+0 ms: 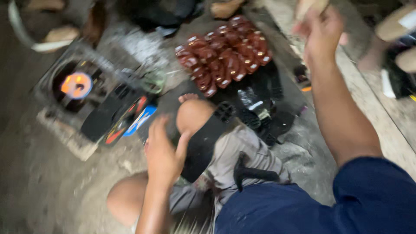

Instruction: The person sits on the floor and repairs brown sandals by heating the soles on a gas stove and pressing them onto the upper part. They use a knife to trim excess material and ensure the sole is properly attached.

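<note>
Black sandal sole (203,145) lay at frame centre across the person's knee, with the left hand (162,154) clamped on its edge. Right hand (320,32) was lifted at upper right, blurred; its grip was unclear. Finished red sandals (225,54) sat piled above, black soles (264,112) still waiting beside them

I see a rough grey concrete floor (47,186), dusty and uneven. A pale raised ledge (368,99) runs along my right side. To the upper left sits a square metal stove (76,84) with an orange glow at its centre, resting on a block (65,136). The light is dim and the view is blurred. At the top, the floor falls into dark shadow. I can make out no walls or windows.
</note>
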